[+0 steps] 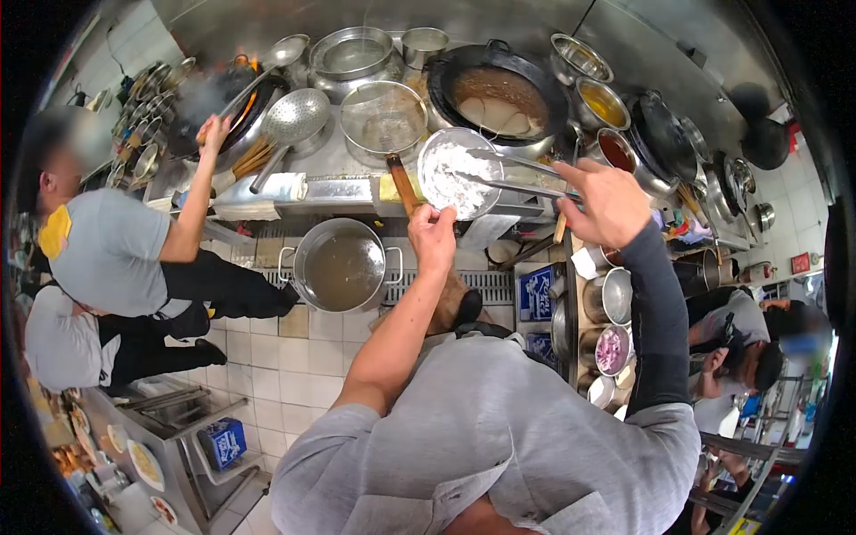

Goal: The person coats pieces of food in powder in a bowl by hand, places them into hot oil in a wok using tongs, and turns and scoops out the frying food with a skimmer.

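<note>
My left hand [432, 234] pinches the near rim of a round metal bowl [431, 198] and keeps it up over the stove's front edge. White, powdery-looking pieces [465, 178] lie in the bowl; what is under the white coating I cannot make out. From the right, my right hand [611, 203] grips metal tongs [528, 185], whose two arms are apart and whose tips reach into the white pieces. Just behind the bowl is a large wok [544, 76] with brownish, foamy liquid [499, 94]. A wire strainer [383, 116] with a wooden handle [403, 183] rests to the left of the bowl.
A perforated skimmer [299, 116] lies on the stove. At left, a co-worker [107, 232] holds a ladle over a smoking wok [218, 111]. A large pot [339, 267] of cloudy liquid stands low before the stove. Containers of yellow liquid [602, 102] and red sauce [617, 150] sit at right.
</note>
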